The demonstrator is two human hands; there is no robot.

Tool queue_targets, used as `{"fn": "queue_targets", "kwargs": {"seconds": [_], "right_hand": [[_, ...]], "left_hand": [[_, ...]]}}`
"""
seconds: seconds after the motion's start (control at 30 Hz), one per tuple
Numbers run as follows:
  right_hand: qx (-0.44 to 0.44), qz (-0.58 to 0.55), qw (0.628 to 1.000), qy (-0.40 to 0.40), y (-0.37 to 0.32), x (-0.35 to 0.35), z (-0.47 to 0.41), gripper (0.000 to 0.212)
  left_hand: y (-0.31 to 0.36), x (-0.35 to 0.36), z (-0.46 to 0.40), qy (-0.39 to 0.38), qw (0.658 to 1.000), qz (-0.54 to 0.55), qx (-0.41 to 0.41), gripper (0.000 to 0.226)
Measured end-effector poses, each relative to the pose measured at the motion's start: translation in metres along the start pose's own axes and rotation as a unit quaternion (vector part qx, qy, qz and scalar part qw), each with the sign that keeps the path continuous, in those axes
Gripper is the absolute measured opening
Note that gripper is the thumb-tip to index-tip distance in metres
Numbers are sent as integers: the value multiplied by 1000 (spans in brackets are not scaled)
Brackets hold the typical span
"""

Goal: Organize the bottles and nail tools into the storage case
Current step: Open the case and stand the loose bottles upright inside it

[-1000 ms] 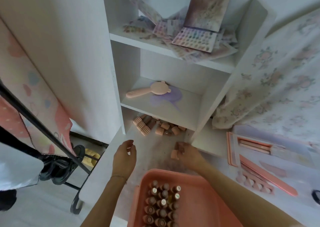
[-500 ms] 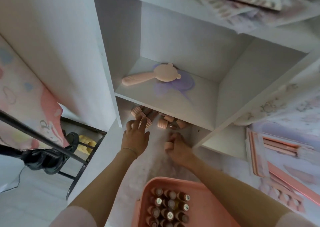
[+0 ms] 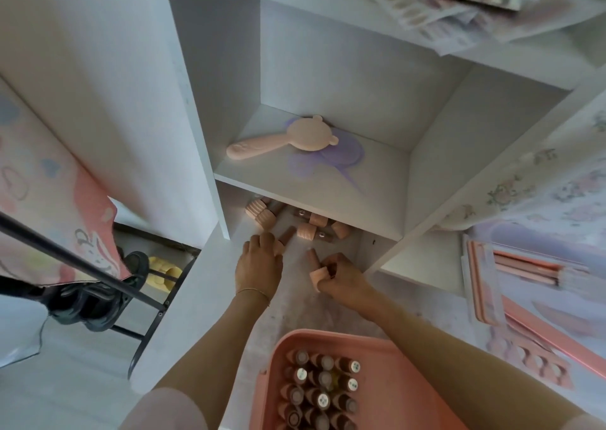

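Several small brown bottles with ribbed pink caps (image 3: 306, 230) lie loose under the lowest shelf of a white unit. My left hand (image 3: 259, 264) rests at their near edge, its fingers curled over one bottle (image 3: 286, 235). Just to the right, my right hand (image 3: 341, 275) grips another pink-capped bottle (image 3: 319, 274). The pink storage case (image 3: 396, 357) stands open at the bottom of the view, with rows of upright bottles (image 3: 319, 387) in its left part.
A pink bear-shaped brush (image 3: 288, 139) and a lilac item lie on the shelf above. Pink nail files and tools (image 3: 524, 269) lie on the desk at right. Sticker sheets sit on the top shelf. A black metal frame with shoes stands at left.
The view has dropped closer to the lower shelf. My left hand has reached forward onto the loose bottles. My right hand has kept hold of its bottle and shifted slightly forward.
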State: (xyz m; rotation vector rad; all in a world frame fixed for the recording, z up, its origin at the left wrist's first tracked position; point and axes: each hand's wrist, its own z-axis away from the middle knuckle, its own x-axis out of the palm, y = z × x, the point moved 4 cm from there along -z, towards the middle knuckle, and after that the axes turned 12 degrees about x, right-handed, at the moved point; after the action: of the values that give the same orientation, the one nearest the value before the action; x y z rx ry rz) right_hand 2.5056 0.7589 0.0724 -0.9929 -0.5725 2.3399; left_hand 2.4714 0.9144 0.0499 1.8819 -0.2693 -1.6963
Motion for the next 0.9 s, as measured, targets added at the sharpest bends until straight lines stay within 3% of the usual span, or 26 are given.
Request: {"fn": "queue_targets", "kwargs": {"seconds": [0.1,0.17,0.33,0.47,0.63,0.77,0.9], "right_hand": [[-9,-50,998,-22,-10,-8,21,20],[-25,-77,997,-16,-17,-17,35,29],[-95,-131,986,31,-23,-44,81,20],[-129,-146,980,33,-6,-55,120,28],[-159,-190,967,60,34,-65,157,20],[-134,-198,970,41,85,-50,169,11],[-69,-179,978,86,127,-26,157,7]], "left_hand": [[-3,-4,10,-22,999,27,-14,46],[-4,-11,21,-20,999,43,-16,38],[1,-48,67,81,986,143,-28,18],[14,-83,99,163,960,219,-68,18],[52,-115,126,235,920,308,-51,24],[78,-104,143,241,904,351,-47,23],[88,-78,152,234,906,348,-61,20]]}}
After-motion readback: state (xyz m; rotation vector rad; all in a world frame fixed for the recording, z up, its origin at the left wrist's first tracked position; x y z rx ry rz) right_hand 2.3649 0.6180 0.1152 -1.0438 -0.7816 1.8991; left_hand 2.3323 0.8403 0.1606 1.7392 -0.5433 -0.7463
